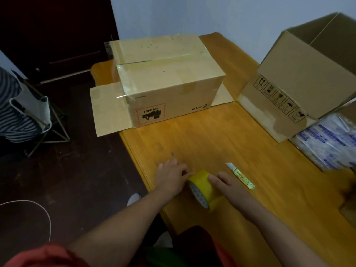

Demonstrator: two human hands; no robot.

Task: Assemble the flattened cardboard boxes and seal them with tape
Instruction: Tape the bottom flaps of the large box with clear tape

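Your right grip (225, 182) wraps the glossy yellow tape (204, 187) roll and your left grip (171, 176) pinches its edge (low over the wooden surface (212, 135)). The matte brown box (165, 74), its top taped shiny, sits further back.

— Where does the view look from?
— From the person's head, over the near edge of the orange-brown wooden table (192, 132), facing forward and down.
— How near?
— Close: the left hand (171, 176) and right hand (225, 181), at the yellow roll of tape (204, 187), sit low in frame.
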